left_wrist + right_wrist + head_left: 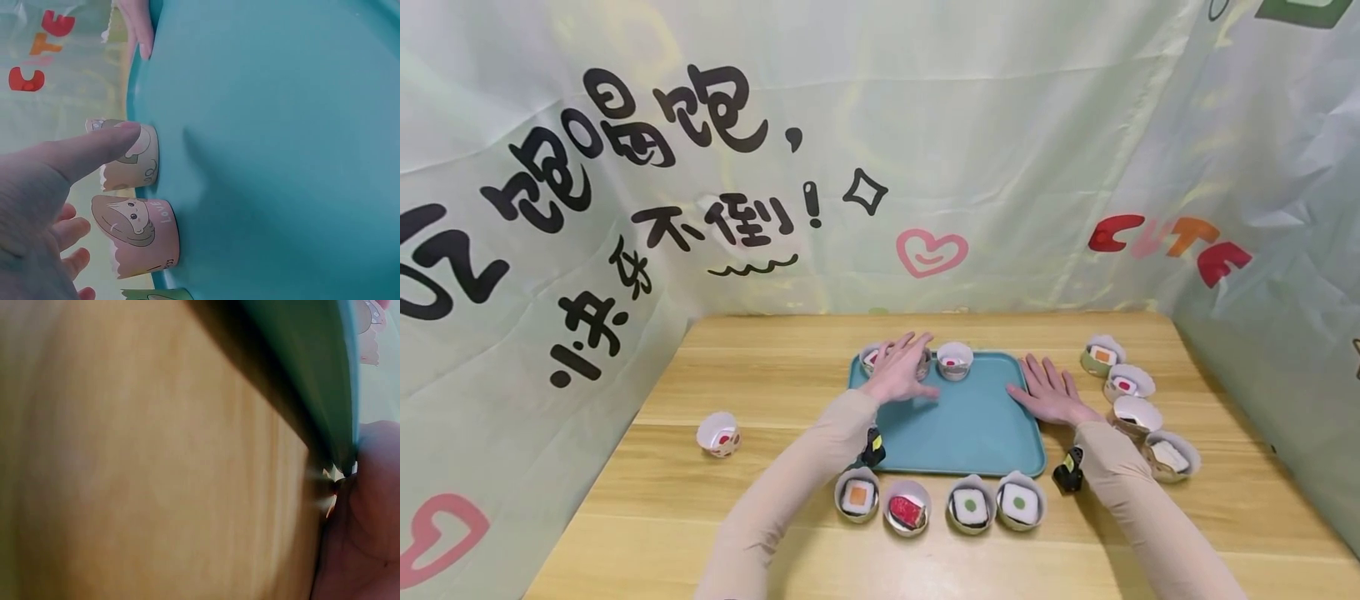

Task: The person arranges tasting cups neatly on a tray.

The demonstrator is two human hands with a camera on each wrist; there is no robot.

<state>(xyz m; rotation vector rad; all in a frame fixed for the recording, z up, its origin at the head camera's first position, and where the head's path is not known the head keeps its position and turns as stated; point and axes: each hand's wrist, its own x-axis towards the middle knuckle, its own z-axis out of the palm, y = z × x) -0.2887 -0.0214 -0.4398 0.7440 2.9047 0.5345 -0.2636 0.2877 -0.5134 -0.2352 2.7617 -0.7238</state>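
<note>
A blue tray (970, 425) lies on the wooden table. Along its far left edge stand paper baking cups: one (957, 363) right of my left hand (898, 371), others partly hidden behind the fingers. My left hand hovers over these cups, thumb out and fingers loosely bent, gripping nothing that shows. In the left wrist view, its thumb (94, 147) passes in front of a printed cup (147, 169), beside a pink cup (150, 240). My right hand (1051, 396) lies with straight, spread fingers at the tray's right edge; in the right wrist view it is mostly cut off.
Several cups holding sushi-like pieces, including a red-topped one (907, 508), line the tray's near side. More cups (1129, 383) form a row at the right. A single cup (718, 435) stands at the left. Printed cloth (1015, 167) walls the table's back and sides.
</note>
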